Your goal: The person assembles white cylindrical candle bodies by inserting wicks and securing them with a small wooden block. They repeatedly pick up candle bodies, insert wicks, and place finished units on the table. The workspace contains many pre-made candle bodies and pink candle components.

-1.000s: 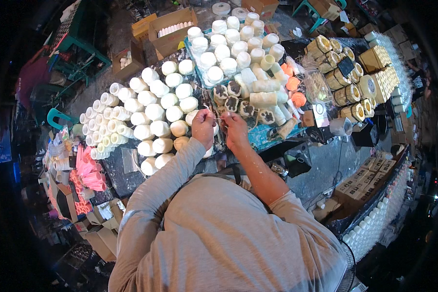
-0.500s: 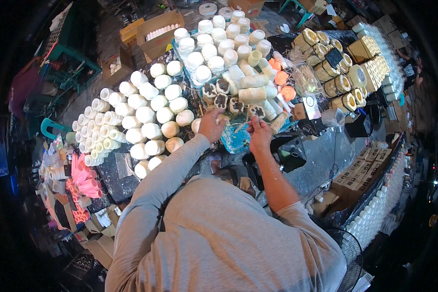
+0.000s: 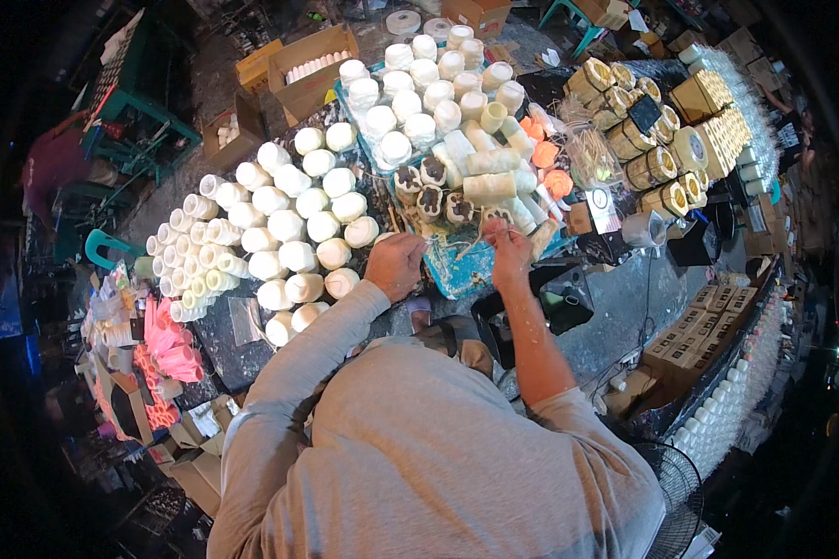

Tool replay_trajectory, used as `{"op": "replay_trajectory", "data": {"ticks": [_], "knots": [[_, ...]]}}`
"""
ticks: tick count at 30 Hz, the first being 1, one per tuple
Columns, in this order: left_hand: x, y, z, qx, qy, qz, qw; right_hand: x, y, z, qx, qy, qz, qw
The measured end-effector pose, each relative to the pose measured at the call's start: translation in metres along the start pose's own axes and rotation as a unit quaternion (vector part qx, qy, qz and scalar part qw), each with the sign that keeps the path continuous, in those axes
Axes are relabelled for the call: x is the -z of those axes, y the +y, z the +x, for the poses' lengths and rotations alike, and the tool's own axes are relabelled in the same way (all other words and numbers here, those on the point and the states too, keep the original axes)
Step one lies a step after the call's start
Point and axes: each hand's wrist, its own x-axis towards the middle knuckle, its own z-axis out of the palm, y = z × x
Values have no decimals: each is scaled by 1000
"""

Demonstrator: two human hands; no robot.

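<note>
My left hand (image 3: 397, 266) is closed beside the near edge of a blue tray (image 3: 453, 276); what it grips is hidden. To its right, the fingers of my right hand (image 3: 511, 259) are pinched together over the tray, and what they hold is too small to make out. Thin pale strands (image 3: 474, 248) lie between the two hands. Just beyond stand several cream pieces with dark brown tops (image 3: 429, 201), one partly behind my right fingertips. Pale cylinders (image 3: 489, 186) lie heaped behind them, and a tan tapered piece (image 3: 543, 238) rests right of my right hand.
Rows of rounded white pieces (image 3: 298, 257) and hollow white cups (image 3: 186, 242) cover the left table. More white pieces (image 3: 396, 147) stand at the back. Orange flower-like pieces (image 3: 558, 184) and gold-toned cylinders (image 3: 651, 166) sit to the right. A person (image 3: 56, 172) is at far left.
My left hand has drawn back toward me and down from the dark-topped pieces. My right hand has shifted slightly right, still pinched. The whole view has shifted a little.
</note>
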Motion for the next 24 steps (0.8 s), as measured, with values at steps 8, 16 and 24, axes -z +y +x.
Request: {"op": "replay_trajectory", "data": {"ticks": [8,16,24], "knots": [[11,-9,-39,129,-169,-46,976,8,-20,95,148,-44,-429,890],[47,11,-35,176,-120,-152,965,-20,-68,1,-169,-101,186,963],[115,45,-57,136,86,-284,945,-116,-79,-140,-147,-341,-85,925]]}}
